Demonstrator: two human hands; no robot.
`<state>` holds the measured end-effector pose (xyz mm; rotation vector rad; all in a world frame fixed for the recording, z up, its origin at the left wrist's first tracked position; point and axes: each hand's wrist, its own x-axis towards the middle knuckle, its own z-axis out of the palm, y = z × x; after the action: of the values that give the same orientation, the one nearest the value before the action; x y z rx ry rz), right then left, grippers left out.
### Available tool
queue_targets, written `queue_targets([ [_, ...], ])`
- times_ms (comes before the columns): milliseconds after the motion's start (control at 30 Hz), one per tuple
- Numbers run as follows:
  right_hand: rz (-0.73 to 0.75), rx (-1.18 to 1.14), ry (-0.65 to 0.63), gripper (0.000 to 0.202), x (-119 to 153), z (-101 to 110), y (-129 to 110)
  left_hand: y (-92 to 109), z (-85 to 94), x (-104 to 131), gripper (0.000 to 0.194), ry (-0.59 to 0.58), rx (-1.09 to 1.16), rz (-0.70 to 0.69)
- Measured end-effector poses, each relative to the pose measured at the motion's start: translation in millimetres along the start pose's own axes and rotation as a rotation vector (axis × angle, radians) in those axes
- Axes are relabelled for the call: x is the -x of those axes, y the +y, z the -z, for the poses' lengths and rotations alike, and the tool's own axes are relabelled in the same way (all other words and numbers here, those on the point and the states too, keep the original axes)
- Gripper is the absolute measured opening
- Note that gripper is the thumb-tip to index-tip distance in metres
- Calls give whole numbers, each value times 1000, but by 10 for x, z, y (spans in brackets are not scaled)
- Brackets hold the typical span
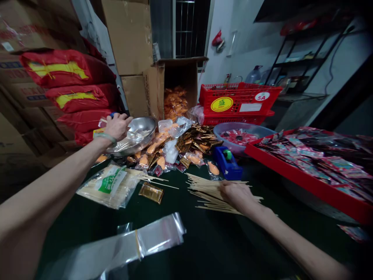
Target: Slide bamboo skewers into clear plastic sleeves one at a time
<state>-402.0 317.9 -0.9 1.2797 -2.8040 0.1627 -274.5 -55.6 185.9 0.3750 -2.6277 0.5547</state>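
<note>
Pale tan sticks (208,189); blue tape dispenser (232,171)

Right hand (234,195) on loose wooden sticks (205,186)

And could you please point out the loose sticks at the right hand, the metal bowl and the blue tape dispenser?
Loose sticks (208,189), head view: their left part.
Metal bowl (148,124), head view: inner wall.
Blue tape dispenser (230,168), head view: body.

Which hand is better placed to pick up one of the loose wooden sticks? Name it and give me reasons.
Likely the right: the right hand is at the loose wooden sticks, seemingly touching them. The left hand is farther off, beside the metal bowl.
</note>
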Motion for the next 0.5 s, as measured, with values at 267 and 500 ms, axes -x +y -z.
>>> queue_targets([
  [267,44,-166,134,21,-7,130,19,973,-85,832,27,16,573,-181],
  [500,43,-417,329,37,16,642,-257,1715,-26,1287,25,-266,1270,50],
])
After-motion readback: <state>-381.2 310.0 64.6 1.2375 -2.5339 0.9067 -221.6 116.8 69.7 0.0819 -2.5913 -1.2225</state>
